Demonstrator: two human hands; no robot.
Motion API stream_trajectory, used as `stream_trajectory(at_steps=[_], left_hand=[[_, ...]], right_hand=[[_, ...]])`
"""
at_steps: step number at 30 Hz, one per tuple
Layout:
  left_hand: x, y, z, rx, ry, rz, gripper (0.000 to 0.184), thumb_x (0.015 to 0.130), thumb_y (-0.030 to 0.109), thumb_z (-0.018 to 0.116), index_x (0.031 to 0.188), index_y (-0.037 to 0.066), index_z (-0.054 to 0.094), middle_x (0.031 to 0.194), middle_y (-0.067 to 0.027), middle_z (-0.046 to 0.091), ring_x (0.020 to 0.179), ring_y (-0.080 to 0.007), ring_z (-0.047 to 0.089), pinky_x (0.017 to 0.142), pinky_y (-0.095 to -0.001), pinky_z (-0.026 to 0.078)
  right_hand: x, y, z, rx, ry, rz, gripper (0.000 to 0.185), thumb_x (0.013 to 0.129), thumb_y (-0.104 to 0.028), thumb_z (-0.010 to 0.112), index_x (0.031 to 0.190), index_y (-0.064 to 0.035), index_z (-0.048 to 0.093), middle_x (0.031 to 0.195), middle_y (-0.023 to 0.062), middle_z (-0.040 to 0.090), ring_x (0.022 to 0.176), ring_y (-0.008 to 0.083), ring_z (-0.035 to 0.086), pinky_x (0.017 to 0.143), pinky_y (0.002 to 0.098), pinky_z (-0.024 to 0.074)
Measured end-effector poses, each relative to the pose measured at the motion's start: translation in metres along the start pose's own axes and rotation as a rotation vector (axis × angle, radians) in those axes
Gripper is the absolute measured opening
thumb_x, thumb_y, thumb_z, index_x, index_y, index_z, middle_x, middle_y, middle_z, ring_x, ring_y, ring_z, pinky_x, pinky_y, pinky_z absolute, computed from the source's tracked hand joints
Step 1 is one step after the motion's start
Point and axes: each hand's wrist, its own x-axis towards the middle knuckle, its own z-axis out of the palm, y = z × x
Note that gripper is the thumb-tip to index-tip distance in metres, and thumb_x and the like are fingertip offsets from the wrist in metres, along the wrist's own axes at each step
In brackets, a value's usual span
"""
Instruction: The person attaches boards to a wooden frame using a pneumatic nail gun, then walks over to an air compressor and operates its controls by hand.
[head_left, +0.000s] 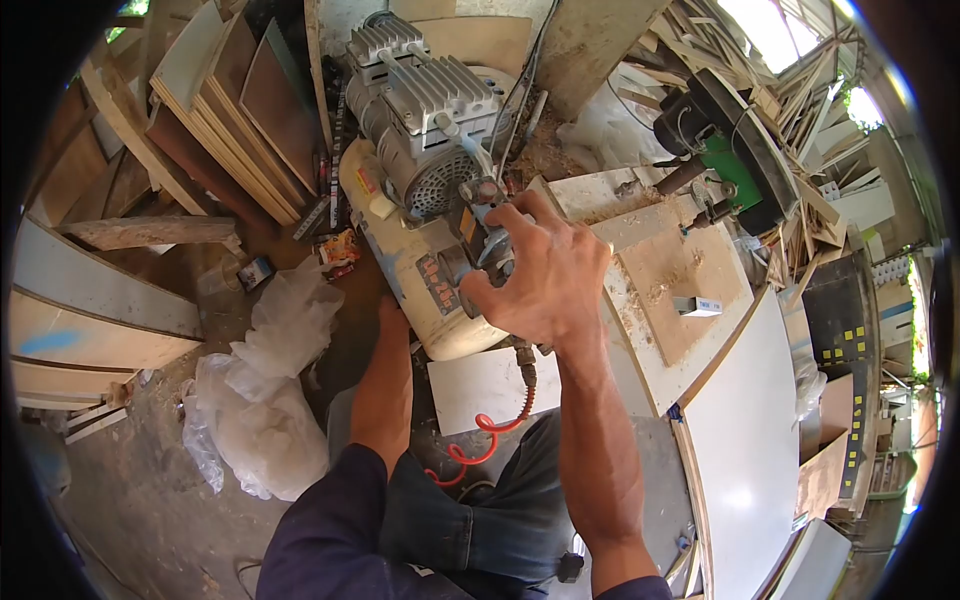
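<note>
An air compressor with a cream tank (395, 262) and a grey finned motor and pump (425, 110) stands on the floor before me. My right hand (545, 265) is over the fittings at the tank's near end, thumb and fingers bent and spread apart around the valve and gauge fittings (490, 245). Whether its fingertips touch them is partly hidden. My left hand (393, 316) reaches down beside the tank's left side, with its fingers out of sight. A red coiled air hose (485, 425) hangs from a brass-coloured fitting (526, 365) under my right wrist.
On the right, a bench drill press (735, 165) stands by a sawdust-strewn board (670, 290) with a small box (697, 306) on it. Crumpled plastic sheeting (262, 410) lies at left. Plywood sheets (235, 120) lean behind it. A white panel (740, 420) is at right.
</note>
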Motion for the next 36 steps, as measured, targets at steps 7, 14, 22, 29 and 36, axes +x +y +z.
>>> stream_trajectory(at_steps=[7,14,22,29,36], left_hand=[[0.002,0.001,0.004,-0.011,-0.001,-0.003,0.040,0.103,0.030,0.048,0.118,-0.003,0.066,0.109,-0.0138,0.072,0.102,-0.0311,0.069,0.090,-0.0457,0.054],[0.001,0.006,0.007,-0.027,0.013,0.000,0.040,0.103,0.030,0.048,0.118,-0.003,0.066,0.109,-0.0138,0.072,0.102,-0.0312,0.069,0.090,-0.0458,0.054],[-0.030,0.009,0.013,-0.118,0.209,-0.048,0.040,0.103,0.030,0.048,0.118,-0.003,0.066,0.109,-0.0137,0.072,0.102,-0.0313,0.069,0.091,-0.0459,0.054],[-0.145,0.014,0.064,0.247,0.072,0.106,0.050,0.100,0.050,0.054,0.125,0.009,0.062,0.119,-0.0071,0.068,0.109,-0.0228,0.065,0.096,-0.0440,0.050],[-0.178,-0.030,0.064,1.183,0.029,0.525,0.117,0.088,0.070,0.062,0.161,0.001,0.001,0.160,-0.0421,0.004,0.151,-0.0532,0.007,0.122,-0.0519,0.016]], right_hand=[[0.000,0.001,0.001,-0.003,0.011,-0.017,0.053,0.059,-0.033,0.070,0.104,-0.0059,0.074,0.110,0.0088,0.070,0.088,0.0341,0.071,0.075,0.0439,0.0549],[0.000,-0.001,0.000,-0.010,0.004,0.007,0.053,0.059,-0.033,0.070,0.104,-0.0059,0.074,0.109,0.0089,0.070,0.089,0.0345,0.071,0.076,0.0444,0.0545],[-0.001,0.001,0.000,-0.089,-0.034,0.025,0.039,0.063,-0.036,0.070,0.088,-0.0068,0.074,0.080,0.0146,0.069,0.078,0.0376,0.069,0.071,0.0467,0.0528],[-0.005,0.001,0.006,-0.121,-0.010,-0.015,0.033,0.070,-0.038,0.068,0.067,-0.0062,0.074,0.064,0.0222,0.065,0.067,0.0425,0.067,0.067,0.0492,0.0528],[-0.015,-0.013,0.009,-0.183,-0.003,-0.128,0.035,0.073,-0.035,0.064,0.064,-0.0023,0.071,0.061,0.0248,0.063,0.061,0.0428,0.064,0.067,0.0498,0.0525]])
